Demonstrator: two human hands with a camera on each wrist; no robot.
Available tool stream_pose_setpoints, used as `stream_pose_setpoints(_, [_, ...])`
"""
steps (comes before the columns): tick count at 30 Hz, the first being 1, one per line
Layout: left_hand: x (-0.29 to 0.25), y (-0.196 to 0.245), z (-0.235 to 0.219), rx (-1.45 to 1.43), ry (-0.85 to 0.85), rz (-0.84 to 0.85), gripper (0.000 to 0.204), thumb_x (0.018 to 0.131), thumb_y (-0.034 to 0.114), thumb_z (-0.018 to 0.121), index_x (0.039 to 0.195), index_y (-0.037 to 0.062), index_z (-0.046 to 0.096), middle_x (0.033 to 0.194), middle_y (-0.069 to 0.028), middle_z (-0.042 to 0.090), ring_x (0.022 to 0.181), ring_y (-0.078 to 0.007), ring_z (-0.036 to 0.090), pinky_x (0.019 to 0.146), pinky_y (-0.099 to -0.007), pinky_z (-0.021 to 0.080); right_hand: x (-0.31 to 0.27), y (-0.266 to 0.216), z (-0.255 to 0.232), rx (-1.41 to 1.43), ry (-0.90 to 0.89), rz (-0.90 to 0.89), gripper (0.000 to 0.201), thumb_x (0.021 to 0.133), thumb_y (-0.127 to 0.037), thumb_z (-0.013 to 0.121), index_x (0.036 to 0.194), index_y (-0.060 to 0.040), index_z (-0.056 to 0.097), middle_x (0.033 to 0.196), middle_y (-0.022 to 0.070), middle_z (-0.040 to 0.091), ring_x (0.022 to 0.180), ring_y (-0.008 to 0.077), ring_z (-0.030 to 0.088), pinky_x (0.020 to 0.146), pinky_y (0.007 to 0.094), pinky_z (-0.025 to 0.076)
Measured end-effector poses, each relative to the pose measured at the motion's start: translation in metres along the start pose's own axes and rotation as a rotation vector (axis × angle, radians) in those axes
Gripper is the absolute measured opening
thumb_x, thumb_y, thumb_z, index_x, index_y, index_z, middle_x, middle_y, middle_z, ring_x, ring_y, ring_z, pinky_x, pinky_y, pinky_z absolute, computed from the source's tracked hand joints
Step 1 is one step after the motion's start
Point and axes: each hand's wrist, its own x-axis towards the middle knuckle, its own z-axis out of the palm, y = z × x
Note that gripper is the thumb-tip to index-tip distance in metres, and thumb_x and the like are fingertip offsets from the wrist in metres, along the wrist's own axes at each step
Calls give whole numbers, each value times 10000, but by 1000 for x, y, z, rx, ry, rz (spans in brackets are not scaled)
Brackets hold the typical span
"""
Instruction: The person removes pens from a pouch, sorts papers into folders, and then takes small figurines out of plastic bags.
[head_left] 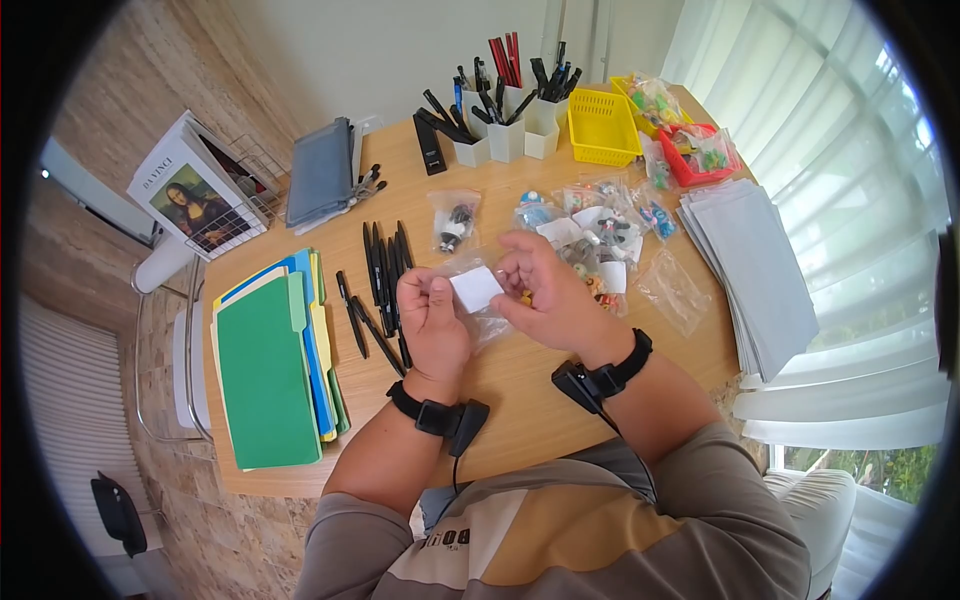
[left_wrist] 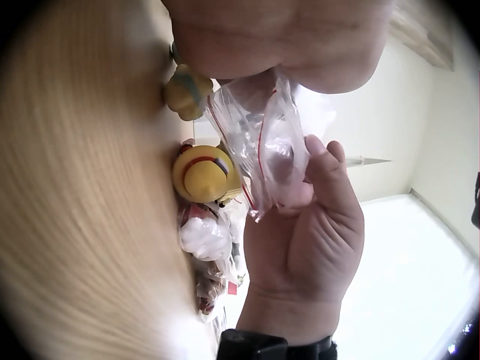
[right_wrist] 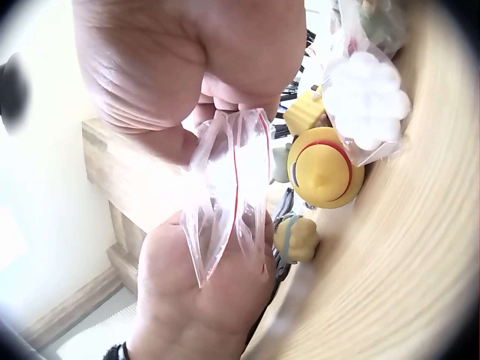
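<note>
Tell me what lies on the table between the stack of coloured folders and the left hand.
Black pens lie in that stretch, in a loose row on the wood between the folders and the left hand. The head view shows it.

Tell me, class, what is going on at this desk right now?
A person seated at a wooden desk holds a small clear zip bag between the left hand and right hand, pinching it at the top. Small toy figures, one with a yellow hat, lie just beyond. Black pens and coloured folders lie to the left.
</note>
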Motion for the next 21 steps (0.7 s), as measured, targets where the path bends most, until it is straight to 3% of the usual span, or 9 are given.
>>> stream_pose_setpoints(2, [-1, 8, 8, -37, -26, 4, 149, 973, 77, 541, 1109, 62, 483, 1034, -35, 580, 906, -123, 565, 857, -286, 476, 0, 2, 1, 2, 8, -53, 632, 821, -5, 688, 1349, -46, 343, 943, 76, 580, 797, 130, 563, 723, 267, 494])
stream_pose_setpoints(5, [-3, 19, 22, -13, -16, -81, 169, 967, 84, 574, 1089, 59, 460, 983, -21, 572, 866, -81, 535, 799, -229, 458, 0, 1, 1, 37, 21, -55, 626, 823, 8, 674, 1352, -51, 344, 938, 78, 578, 788, 130, 567, 705, 266, 497])
stream_pose_setpoints(8, [0, 7, 7, -5, 3, -31, 219, 947, 53, 599, 1107, 55, 448, 1035, -43, 585, 921, -88, 550, 846, -241, 462, 0, -4, -1, -8, -41, 21, 613, 823, 20, 660, 1349, -50, 353, 947, 82, 583, 791, 137, 571, 689, 272, 501])
stream_pose_setpoints(10, [3, 3, 2, -36, 66, -9, 246, 943, 54, 606, 1124, 54, 440, 1077, -60, 593, 958, -99, 564, 869, -251, 467, 1, -12, -3, -54, -82, 68, 601, 829, 66, 637, 1341, -46, 341, 981, 46, 550, 794, 96, 557, 673, 233, 468])
stream_pose_setpoints(14, [3, 8, 9, -52, 90, 4, 312, 922, 35, 628, 1158, 59, 426, 1072, -58, 592, 945, -104, 564, 873, -258, 469, 2, -14, -4, -95, -85, 83, 556, 835, 75, 603, 1318, -48, 357, 1023, 58, 555, 836, 102, 558, 701, 236, 475])
stream_pose_setpoints(16, [2, 15, 14, -7, 20, -20, 386, 900, 3, 637, 1208, 62, 412, 1049, -47, 588, 934, -118, 574, 884, -268, 469, 3, 1, -5, -189, 109, -166, 536, 833, 59, 591, 1311, -44, 371, 1054, 102, 578, 836, 120, 570, 729, 242, 485])
stream_pose_setpoints(17, [1, 18, 15, -7, 19, -20, 386, 900, 3, 637, 1208, 62, 412, 1049, -47, 588, 934, -118, 574, 884, -268, 469, 3, 0, -4, -189, 110, -167, 536, 833, 59, 591, 1311, -44, 371, 1054, 102, 578, 836, 120, 570, 729, 242, 485])
stream_pose_setpoints(19, [-3, 22, 15, 49, -43, -101, 501, 851, -36, 659, 1262, 58, 388, 1113, -82, 570, 1025, -155, 561, 930, -297, 455, 3, -4, -1, 207, 324, -101, 439, 843, 48, 575, 1249, -36, 433, 1120, 108, 563, 859, 109, 556, 750, 232, 471])
stream_pose_setpoints(21, [-4, 12, 8, 139, -38, -10, 557, 821, -33, 666, 1291, 61, 382, 1170, -95, 547, 1064, -169, 546, 951, -319, 444, 6, -3, -2, 213, 364, -122, 412, 847, 45, 570, 1235, -32, 453, 1096, 100, 576, 841, 104, 557, 731, 233, 472])
